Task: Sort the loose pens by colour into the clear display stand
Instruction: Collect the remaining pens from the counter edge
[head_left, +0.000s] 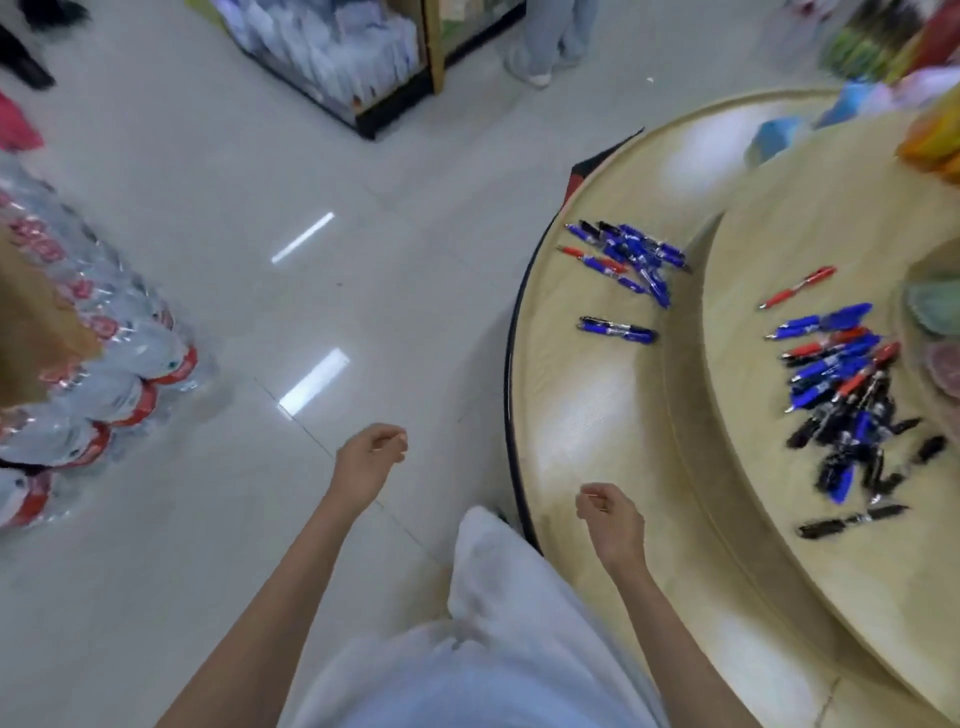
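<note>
Loose pens lie on a round two-tier wooden table (587, 415). On the lower tier sits a heap of blue and red pens (631, 254), with a single blue pen (617, 329) nearer me. The upper tier carries a lone red pen (797, 287), a pile of blue, red and black pens (844, 395) and one black pen (852, 521) apart. My left hand (370, 460) hangs over the floor with curled fingers, holding nothing. My right hand (610, 517) hovers at the table's near edge, also loosely curled with nothing in it. No clear display stand is in view.
Shrink-wrapped packs of water bottles (93, 384) are stacked at the left. A goods shelf (358, 57) stands at the back, with a person's legs (556, 41) beside it. Coloured goods (930, 130) crowd the table's far right. Tiled floor (260, 312) spreads between.
</note>
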